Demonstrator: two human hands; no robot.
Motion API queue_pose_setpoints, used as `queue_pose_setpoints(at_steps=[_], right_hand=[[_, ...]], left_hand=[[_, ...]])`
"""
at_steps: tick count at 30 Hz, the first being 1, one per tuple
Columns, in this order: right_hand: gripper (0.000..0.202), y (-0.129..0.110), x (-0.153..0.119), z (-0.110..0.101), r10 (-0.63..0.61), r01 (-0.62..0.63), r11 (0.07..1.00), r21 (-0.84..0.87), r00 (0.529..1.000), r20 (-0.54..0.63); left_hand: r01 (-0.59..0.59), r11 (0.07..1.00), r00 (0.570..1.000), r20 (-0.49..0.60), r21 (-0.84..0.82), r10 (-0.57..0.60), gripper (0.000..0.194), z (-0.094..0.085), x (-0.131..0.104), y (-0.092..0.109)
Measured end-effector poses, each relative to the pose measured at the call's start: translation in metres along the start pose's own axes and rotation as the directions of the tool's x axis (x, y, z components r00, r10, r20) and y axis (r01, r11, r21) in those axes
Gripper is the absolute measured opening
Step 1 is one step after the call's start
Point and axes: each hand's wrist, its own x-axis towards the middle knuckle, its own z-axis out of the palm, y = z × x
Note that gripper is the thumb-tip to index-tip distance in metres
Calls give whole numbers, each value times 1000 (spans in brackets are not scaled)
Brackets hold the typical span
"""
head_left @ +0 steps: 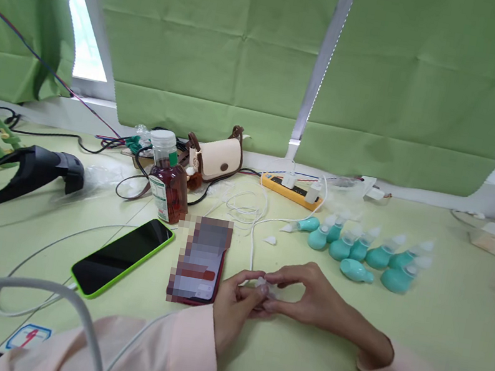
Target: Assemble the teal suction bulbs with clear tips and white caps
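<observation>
Cable: grey cord (pixel 84 309) arching past the left sleeve (pixel 195 354), nearest my view; I read the curve as plain slack.
Left hand: (pixel 229 309) fingers narrow, pinching a small whitish piece (pixel 262 283) – steadying it, I judge.
Right hand: (pixel 314 295) thumb and fingertips drawn in at that piece from the other side, probably for finer control.
Phones: green-edged phone (pixel 121 258) and red-edged phone (pixel 200 266) lie flat left of the work, the latter's lit screen within easy sight.
Loose tip: white cone (pixel 270 240) just beyond the fingers, seemingly within reach.
Teal bulbs: (pixel 379 256) grouped beyond the right hand, mostly upright, pale tips raised; one tipless bulb (pixel 355 271) lies sideways.
Power: yellow strip (pixel 291 191) farther back – likely so its cords can reach forward.
</observation>
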Motion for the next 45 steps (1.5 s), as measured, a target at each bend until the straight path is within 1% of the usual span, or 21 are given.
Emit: queue_pose_setpoints(at_steps=[1, 2, 4, 5, 7, 8, 11, 16, 21, 23, 25, 27, 29, 32, 34, 35, 36, 37, 39, 42, 45], right_hand=[[25, -1, 7, -4, -23, 24, 999, -33, 999, 29], [23, 0, 17, -7, -20, 22, 998, -62, 999, 31], [23, 5, 41, -10, 14, -16, 990, -142, 1000, -11], [23, 10, 55, -8, 39, -37, 979, -200, 999, 4], [21, 23, 80, -1, 55, -43, 971, -233, 997, 46], [21, 29, 90, 5, 60, -47, 967, -251, 997, 46], [20, 43, 111, 18, 67, -48, 955, -293, 996, 55], [16, 49, 120, 23, 85, -45, 940, -338, 991, 104], [25, 56, 122, 26, 127, -67, 935, -348, 981, 150], [24, 56, 123, 27, 131, -80, 940, -332, 982, 136], [18, 51, 123, 26, 128, -93, 947, -307, 987, 95], [13, 42, 118, 20, 117, -102, 957, -271, 992, 41], [13, 33, 106, 9, 111, -106, 969, -221, 994, 7], [24, 25, 69, -10, 140, -136, 982, -127, 990, 20], [33, 25, 38, -16, 182, -179, 982, -56, 982, 49], [35, 27, 23, -16, 250, -254, 964, 78, 967, 59], [37, 29, 9, -14, 314, -321, 927, 194, 947, 67], [37, 30, -2, -11, 357, -363, 888, 283, 931, 75], [37, 32, -18, -1, 402, -393, 818, 421, 913, 72], [37, 31, -24, 9, 414, -386, 760, 522, 908, 69], [37, 30, -23, 10, 434, -381, 727, 572, 900, 48]], left_hand=[[-11, 1000, 1000, -9, 11, 11, 47, 0, 0, 0], [-19, 1000, 1000, -17, 23, 19, 45, 0, 1, 0], [-20, 999, 999, -32, 44, 21, 42, 1, 1, 0], [-11, 999, 999, -35, 52, 13, 41, 1, 1, 1], [13, 998, 999, -36, 63, -10, 39, 2, 1, 1], [23, 998, 999, -32, 65, -21, 38, 2, 1, 2], [40, 998, 999, -17, 56, -39, 35, 2, 1, 3], [28, 999, 1000, 7, 41, -28, 31, 0, 2, 2], [-40, 998, 999, 21, 45, 39, 33, -2, 2, 4], [-64, 997, 998, 31, 51, 62, 34, -2, 1, 6], [-76, 995, 996, 40, 61, 74, 34, -2, 1, 6], [-81, 994, 996, 51, 66, 78, 34, -2, 1, 7], [-90, 994, 995, 56, 65, 86, 32, -3, 1, 6], [-97, 993, 994, 60, 63, 94, 30, -4, 1, 6], [-98, 992, 994, 64, 76, 93, 30, -3, 0, 7], [-101, 991, 993, 65, 88, 96, 31, -2, -1, 7], [-108, 989, 993, 66, 105, 102, 31, -1, -3, 7], [-119, 985, 991, 70, 125, 111, 31, 1, -4, 8], [-151, 976, 986, 88, 158, 138, 31, 3, -7, 9], [-178, 960, 981, 113, 217, 157, 27, 6, -10, 11], [-178, 944, 981, 123, 279, 149, 24, 5, -10, 11]])
